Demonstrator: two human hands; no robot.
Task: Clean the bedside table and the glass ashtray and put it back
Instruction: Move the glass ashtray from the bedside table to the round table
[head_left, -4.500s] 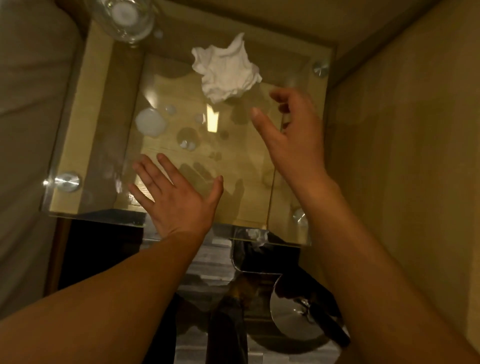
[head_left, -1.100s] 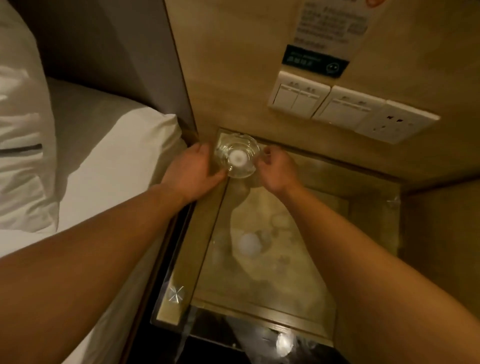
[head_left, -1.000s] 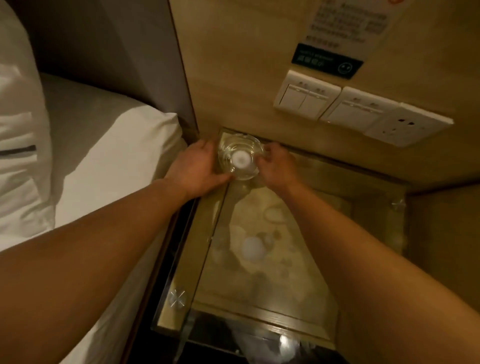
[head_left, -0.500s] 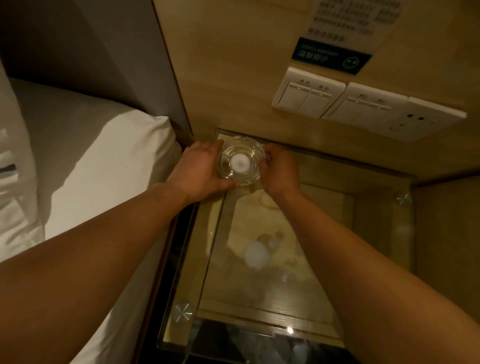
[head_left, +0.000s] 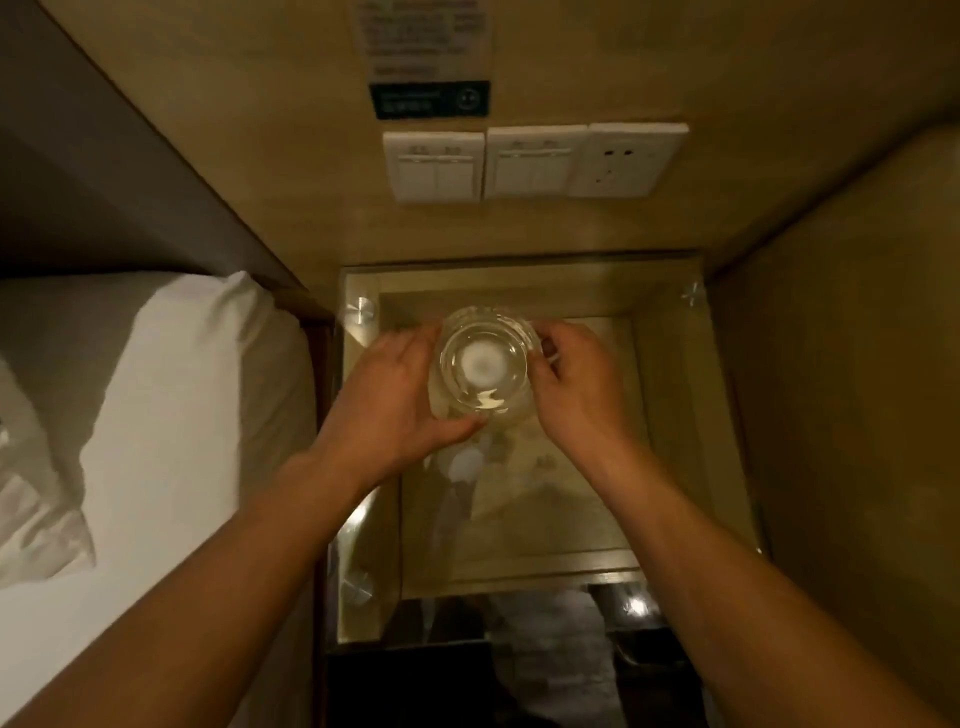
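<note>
A round clear glass ashtray is over the middle-back of the glass-topped bedside table. Whether it rests on the glass or hangs just above it I cannot tell. My left hand holds its left side, thumb curled under the near rim. My right hand holds its right side with curled fingers. A white glare spot shows in the ashtray's bottom.
A white pillow and bed lie to the left of the table. Wall switches and a socket sit on the wooden panel behind. A wooden wall closes the right side. Metal studs mark the glass corners.
Both hands have carried the ashtray from the back left corner toward the middle of the table. The white tissue seen earlier on the glass is no longer in view.
</note>
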